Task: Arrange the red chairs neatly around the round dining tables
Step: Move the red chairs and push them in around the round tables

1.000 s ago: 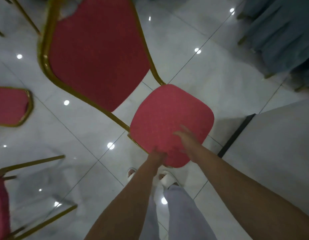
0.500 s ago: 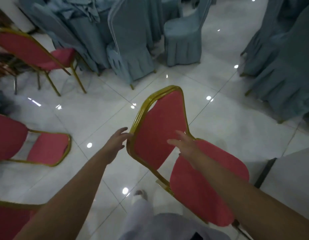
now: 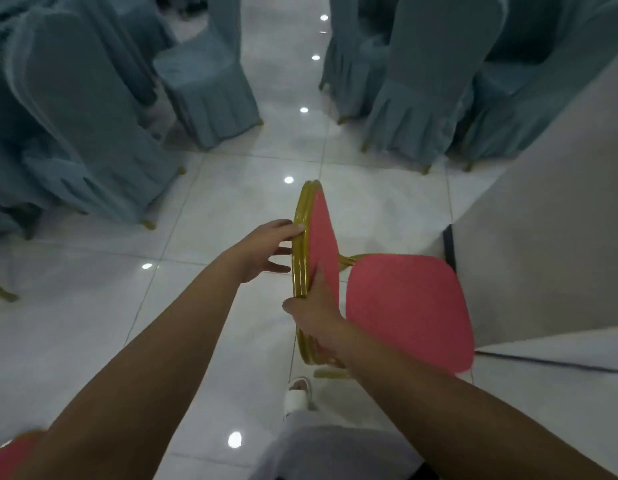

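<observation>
Room: shiny white tiled floor [image 3: 231, 209] with ceiling lights reflected in it, pretty dim overall
Beyond the hands: rows of blue-grey covered chairs [image 3: 210, 81], one bunch off past the left hand and another past the right, with a bare strip of floor running between them
Right of the hands: pale wall [image 3: 543, 202] with a dark strip along its near corner
Task thing: one red chair [image 3: 404, 306] with a gold frame [image 3: 300, 258], right in front of the person and held between both hands; it's seen nearly edge-on
Backrest [image 3: 319, 237]: stands up between the two hands, red padding facing right
Seat [image 3: 422, 323]: sticks out to the right of the right hand, close to the wall corner
Left hand [image 3: 262, 251]: fingers fairly straight and spread, thumb tip on the outer edge of the gold frame about halfway up the backrest, other fingertips right at the frame's back side
Right hand [image 3: 314, 313]: lower down on the same frame, thumb hooked round the gold edge and fingers laid on the red padding, so it's actually gripping
Below the hands: a white slipper [image 3: 299, 393] and a light grey trouser leg [image 3: 328, 448]
Under the left forearm: corner of a second red chair [image 3: 9, 459], mostly cut off by the picture edge
</observation>
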A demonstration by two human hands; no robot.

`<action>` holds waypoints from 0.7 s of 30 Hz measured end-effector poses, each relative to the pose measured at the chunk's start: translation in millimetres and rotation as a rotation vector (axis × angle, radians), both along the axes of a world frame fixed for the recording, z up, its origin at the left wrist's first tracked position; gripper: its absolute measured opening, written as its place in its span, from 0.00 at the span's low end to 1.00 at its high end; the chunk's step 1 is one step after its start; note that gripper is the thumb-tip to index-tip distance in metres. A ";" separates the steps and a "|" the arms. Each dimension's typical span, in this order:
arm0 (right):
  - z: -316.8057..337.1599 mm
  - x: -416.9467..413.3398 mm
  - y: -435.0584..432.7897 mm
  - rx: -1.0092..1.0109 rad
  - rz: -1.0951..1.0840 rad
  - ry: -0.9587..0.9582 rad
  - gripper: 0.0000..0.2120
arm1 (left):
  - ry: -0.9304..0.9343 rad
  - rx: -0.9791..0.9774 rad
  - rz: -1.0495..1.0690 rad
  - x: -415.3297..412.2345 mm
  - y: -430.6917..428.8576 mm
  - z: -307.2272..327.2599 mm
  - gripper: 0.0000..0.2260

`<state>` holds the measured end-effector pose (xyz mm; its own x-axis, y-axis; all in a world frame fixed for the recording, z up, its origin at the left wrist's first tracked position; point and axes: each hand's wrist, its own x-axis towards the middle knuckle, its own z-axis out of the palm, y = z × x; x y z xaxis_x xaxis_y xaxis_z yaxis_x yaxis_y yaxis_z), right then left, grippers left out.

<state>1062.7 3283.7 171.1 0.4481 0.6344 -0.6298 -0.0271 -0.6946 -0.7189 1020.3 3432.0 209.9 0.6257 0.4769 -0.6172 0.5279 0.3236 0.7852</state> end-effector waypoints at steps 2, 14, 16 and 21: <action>2.8 -1.0 -8.7 0.002 0.004 0.013 0.53 | 0.007 0.002 -0.024 8.3 5.7 0.6 0.19; 7.5 -14.1 -210.0 0.088 0.032 -0.116 0.41 | 0.102 -0.153 0.055 29.4 -116.5 -20.5 0.12; 4.9 -23.9 -250.8 0.061 -0.065 -0.215 0.37 | 0.083 -0.195 0.080 24.8 -148.1 -17.9 0.07; 11.3 -38.7 -326.4 -0.025 -0.119 -0.244 0.35 | 0.070 -0.318 0.001 -1.5 -213.1 -11.4 0.08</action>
